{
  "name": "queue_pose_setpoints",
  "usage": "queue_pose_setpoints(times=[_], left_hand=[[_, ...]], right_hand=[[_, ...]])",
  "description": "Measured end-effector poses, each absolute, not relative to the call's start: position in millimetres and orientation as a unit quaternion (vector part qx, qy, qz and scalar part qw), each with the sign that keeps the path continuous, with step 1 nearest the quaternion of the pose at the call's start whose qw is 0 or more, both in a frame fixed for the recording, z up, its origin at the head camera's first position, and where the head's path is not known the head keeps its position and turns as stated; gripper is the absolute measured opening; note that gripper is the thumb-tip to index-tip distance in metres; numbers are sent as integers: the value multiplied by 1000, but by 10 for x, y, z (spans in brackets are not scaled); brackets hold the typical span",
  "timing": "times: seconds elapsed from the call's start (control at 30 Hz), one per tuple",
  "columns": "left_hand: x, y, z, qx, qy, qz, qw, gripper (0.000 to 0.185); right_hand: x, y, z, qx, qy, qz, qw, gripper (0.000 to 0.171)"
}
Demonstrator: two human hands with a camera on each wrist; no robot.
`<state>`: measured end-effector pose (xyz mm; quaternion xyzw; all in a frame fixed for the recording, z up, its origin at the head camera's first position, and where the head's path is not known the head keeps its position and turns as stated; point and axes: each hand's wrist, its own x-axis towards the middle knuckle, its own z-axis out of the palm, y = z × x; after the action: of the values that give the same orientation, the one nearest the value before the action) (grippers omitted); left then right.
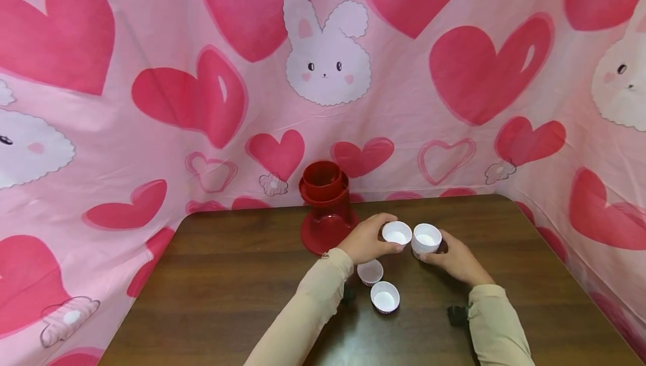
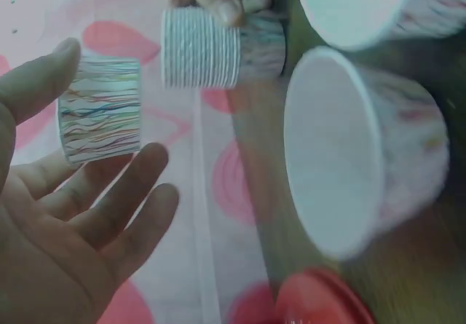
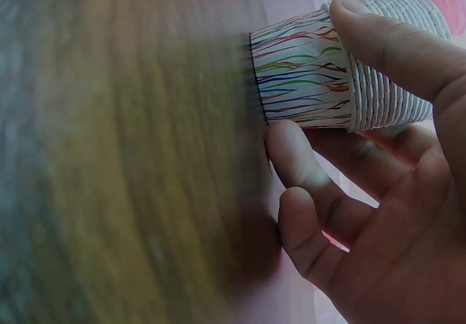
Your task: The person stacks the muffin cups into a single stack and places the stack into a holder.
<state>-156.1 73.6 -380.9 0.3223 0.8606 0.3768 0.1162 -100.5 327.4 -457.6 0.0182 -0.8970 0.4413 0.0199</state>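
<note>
My left hand [image 1: 369,239] pinches one small paper cup [image 1: 396,234] between thumb and fingers; coloured wavy stripes mark its side in the left wrist view. Just to the right, my right hand [image 1: 456,259] grips a nested stack of the same cups [image 3: 349,65], thumb on the ribbed rims. The stack's lower end meets the brown tabletop in the right wrist view. In the head view the held cup and the stack are almost side by side, with mouths up. Two single cups stand nearer me, a rear cup [image 1: 370,272] and a front cup [image 1: 385,297].
A red plastic stand [image 1: 329,226] with a round base and a cylindrical top is behind my left hand at the table's back. The wooden table [image 1: 227,287] ends at a pink cloth [image 1: 404,130] printed with hearts and rabbits.
</note>
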Motion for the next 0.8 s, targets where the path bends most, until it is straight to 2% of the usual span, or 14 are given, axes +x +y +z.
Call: queue_pose_setpoints(times=[0.27, 0.5, 0.8], left_hand=[[-1651, 1220, -3830, 352, 869, 335, 95, 60], [-1618, 1497, -3884, 323, 878, 339, 96, 57], [-1539, 1570, -3995, 298, 891, 331, 88, 57]], right_hand=[[-1008, 3279, -4585, 31, -893, 449, 16, 71], [-1005, 3282, -4601, 22, -886, 463, -5, 79], [-986, 3282, -4603, 20, -870, 492, -11, 69]])
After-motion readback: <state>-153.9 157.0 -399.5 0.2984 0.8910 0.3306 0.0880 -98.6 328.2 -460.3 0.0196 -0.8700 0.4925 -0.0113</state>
